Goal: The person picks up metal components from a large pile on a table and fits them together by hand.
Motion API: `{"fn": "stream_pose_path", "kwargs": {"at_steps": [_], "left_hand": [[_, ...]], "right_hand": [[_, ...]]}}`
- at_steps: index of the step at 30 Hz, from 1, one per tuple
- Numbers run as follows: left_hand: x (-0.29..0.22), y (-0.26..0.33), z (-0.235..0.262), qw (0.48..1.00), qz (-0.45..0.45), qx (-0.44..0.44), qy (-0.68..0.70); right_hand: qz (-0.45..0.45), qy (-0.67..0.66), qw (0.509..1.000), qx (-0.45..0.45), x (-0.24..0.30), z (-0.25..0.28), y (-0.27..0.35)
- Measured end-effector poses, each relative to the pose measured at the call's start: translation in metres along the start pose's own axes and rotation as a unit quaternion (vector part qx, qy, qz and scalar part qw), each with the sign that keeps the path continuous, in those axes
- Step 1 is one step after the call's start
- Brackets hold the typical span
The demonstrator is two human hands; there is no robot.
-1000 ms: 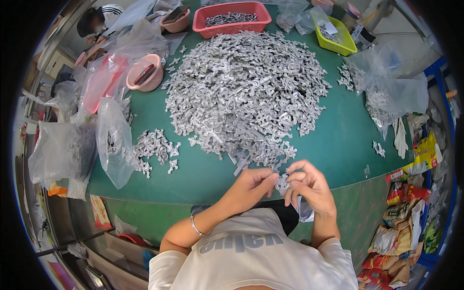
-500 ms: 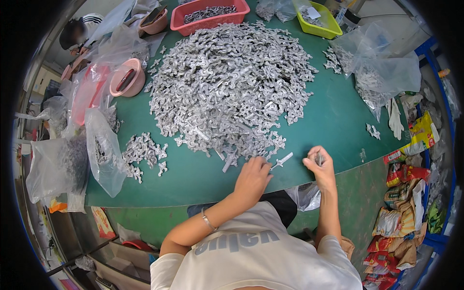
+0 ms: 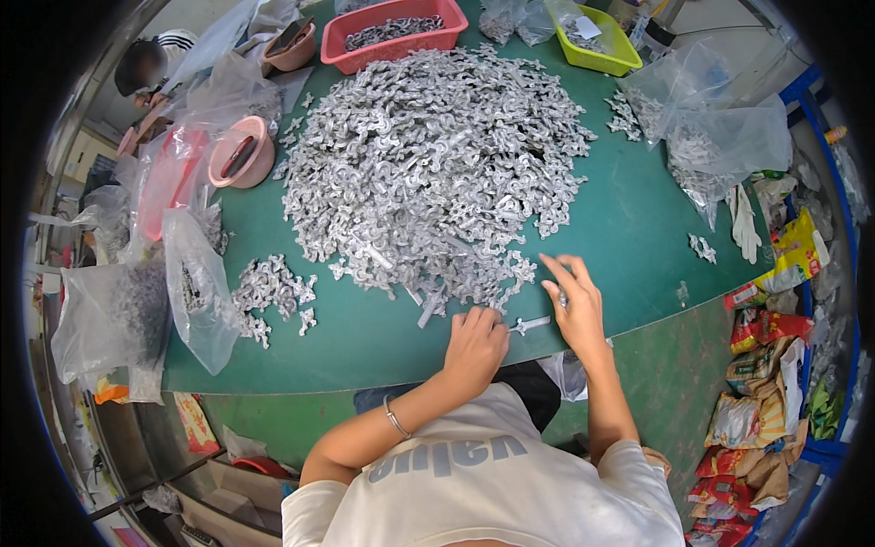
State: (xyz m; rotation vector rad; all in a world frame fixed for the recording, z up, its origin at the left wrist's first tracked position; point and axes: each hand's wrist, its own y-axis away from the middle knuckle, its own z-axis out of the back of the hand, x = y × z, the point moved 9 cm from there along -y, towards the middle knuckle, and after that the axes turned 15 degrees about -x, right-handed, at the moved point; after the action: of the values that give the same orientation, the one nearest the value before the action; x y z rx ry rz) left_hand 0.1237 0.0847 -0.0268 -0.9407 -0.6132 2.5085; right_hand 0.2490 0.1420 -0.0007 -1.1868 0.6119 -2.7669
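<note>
A large heap of small silver metal castings (image 3: 428,164) covers the middle of the green table (image 3: 355,351). My left hand (image 3: 475,346) is at the heap's near edge, its fingers curled and pressed together. From its fingertips a single casting with a flat bar (image 3: 530,325) sticks out to the right; the gripped end is hidden. My right hand (image 3: 576,308) is beside the heap's lower right edge. Its index and middle fingers reach out toward the heap, while a bit of grey metal (image 3: 563,299) shows tucked against the palm.
A smaller pile of castings (image 3: 271,290) lies on the left, near clear plastic bags (image 3: 196,292). A red basket (image 3: 394,56) and a yellow-green basket (image 3: 597,59) stand at the back. Pink bowl (image 3: 260,164) far left; white glove (image 3: 744,223) at right. Another person (image 3: 141,68) sits far left.
My right hand has moved left and forward toward the heap, and its fingers have stretched out. The barred casting at my left hand has turned flatter and dropped slightly nearer.
</note>
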Motion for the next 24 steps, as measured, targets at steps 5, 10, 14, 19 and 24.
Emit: {"fn": "stream_pose_path", "kwargs": {"at_steps": [5, 10, 14, 19, 24], "left_hand": [[-0.011, -0.004, -0.012, 1.000, 0.006, -0.003, 0.019], [-0.017, -0.015, -0.023, 1.000, 0.010, 0.012, 0.015], [-0.009, -0.025, -0.005, 0.995, 0.071, -0.001, 0.074], [0.013, -0.046, 0.027, 0.972, 0.145, -0.103, 0.153], [0.002, -0.057, 0.057, 0.963, 0.081, -0.174, 0.187]], "right_hand": [[0.079, 0.006, 0.995, 0.055, 0.003, -0.031, -0.007], [0.001, -0.050, 0.997, 0.058, -0.018, -0.021, -0.013], [-0.088, -0.115, 0.989, -0.032, -0.034, -0.002, -0.015], [-0.140, -0.176, 0.973, -0.047, -0.013, 0.010, -0.016], [-0.088, -0.214, 0.973, -0.022, 0.030, 0.020, -0.015]]}}
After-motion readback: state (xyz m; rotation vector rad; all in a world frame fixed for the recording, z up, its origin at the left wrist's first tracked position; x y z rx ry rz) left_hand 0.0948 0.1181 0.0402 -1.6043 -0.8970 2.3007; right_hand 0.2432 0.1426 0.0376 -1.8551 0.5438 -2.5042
